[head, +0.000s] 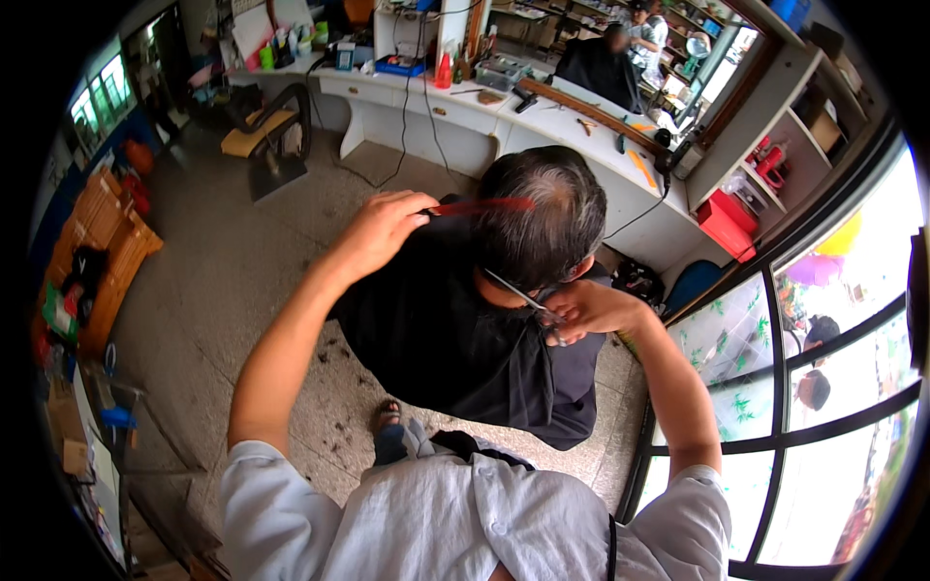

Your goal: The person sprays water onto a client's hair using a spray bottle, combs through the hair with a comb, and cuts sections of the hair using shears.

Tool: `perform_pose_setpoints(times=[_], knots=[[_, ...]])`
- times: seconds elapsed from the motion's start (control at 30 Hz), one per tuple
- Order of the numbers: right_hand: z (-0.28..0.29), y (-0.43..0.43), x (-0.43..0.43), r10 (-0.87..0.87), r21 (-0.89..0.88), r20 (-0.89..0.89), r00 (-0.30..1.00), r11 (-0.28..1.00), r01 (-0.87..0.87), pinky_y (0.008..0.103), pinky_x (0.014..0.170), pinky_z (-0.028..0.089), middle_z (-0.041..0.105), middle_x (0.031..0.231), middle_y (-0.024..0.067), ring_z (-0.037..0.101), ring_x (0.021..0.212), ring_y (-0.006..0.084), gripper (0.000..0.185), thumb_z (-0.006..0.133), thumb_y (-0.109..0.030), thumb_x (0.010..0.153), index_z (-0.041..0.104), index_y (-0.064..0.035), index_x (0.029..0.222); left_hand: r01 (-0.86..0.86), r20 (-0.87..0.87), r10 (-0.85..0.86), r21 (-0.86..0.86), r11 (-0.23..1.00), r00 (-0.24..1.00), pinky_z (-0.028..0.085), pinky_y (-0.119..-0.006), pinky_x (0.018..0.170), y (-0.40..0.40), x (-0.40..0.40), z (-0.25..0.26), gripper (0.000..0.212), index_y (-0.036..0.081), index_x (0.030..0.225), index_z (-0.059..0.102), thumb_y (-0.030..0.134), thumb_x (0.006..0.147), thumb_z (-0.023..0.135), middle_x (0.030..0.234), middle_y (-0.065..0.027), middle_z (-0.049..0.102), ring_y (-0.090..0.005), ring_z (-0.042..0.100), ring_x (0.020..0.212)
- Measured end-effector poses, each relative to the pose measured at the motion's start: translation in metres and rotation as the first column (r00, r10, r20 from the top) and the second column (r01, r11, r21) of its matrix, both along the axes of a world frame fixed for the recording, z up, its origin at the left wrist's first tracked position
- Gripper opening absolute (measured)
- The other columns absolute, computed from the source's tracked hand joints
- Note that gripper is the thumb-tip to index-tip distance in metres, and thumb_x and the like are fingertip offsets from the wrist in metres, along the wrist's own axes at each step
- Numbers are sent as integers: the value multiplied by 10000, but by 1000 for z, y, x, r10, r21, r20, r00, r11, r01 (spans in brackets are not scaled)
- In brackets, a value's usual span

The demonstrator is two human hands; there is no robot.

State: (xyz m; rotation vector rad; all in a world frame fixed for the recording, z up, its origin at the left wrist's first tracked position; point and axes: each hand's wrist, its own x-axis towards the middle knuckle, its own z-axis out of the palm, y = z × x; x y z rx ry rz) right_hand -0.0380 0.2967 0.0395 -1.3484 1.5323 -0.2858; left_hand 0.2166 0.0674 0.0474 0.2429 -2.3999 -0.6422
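A seated person, seen from behind, has short dark hair (pixel 538 218) and wears a black barber's cape (pixel 429 312). My left hand (pixel 389 225) grips a red comb (pixel 483 207) by its dark end, and the comb lies across the left side of the hair. Below the right ear, my right hand (pixel 581 312) holds metal haircutting scissors (pixel 519 294). Their blades point up and left along the hair at the nape. Whether the blades are apart is unclear.
Ahead runs a white counter (pixel 465 102) with a mirror, a red spray bottle (pixel 443 72) and an orange comb (pixel 642 170). A chair (pixel 265 131) stands at the left, a wooden bench (pixel 109 247) farther left. Black-framed glass doors (pixel 781 378) border the right. Cut hair lies on the floor.
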Motion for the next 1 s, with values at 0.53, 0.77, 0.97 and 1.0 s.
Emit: perform_pose_setpoints(times=[0.53,0.77,0.97,1.0], knots=[[-28,68,34,58,-211,70,996,977,-42,270,603,455,603,689,9,567,658,89,377,784,-335,735,573,-37,828,26,94,0,-275,961,996,492,-418,685,65,-33,-28,177,54,1048,526,78,873,529,866,-124,585,-332,599,804],[-47,116,48,-68,-125,299,952,986,110,248,733,515,649,802,51,657,826,126,403,765,-181,770,557,28,1044,75,297,63,-431,899,953,487,-404,699,77,-19,-63,225,90,1019,549,46,799,537,803,-83,547,-281,582,811],[-87,157,94,-518,-240,628,581,581,778,239,759,505,627,908,51,611,839,102,305,666,-11,827,524,24,1095,273,259,-264,0,962,929,497,-466,626,128,-36,-68,159,73,1019,519,159,889,548,846,-161,639,-371,626,768],[-93,154,109,-643,-257,624,444,367,894,241,749,507,627,906,50,617,836,105,289,638,12,834,518,12,1098,254,285,-262,66,965,922,492,-478,600,143,-45,-69,183,66,1036,496,177,900,549,825,-175,642,-389,623,737]])
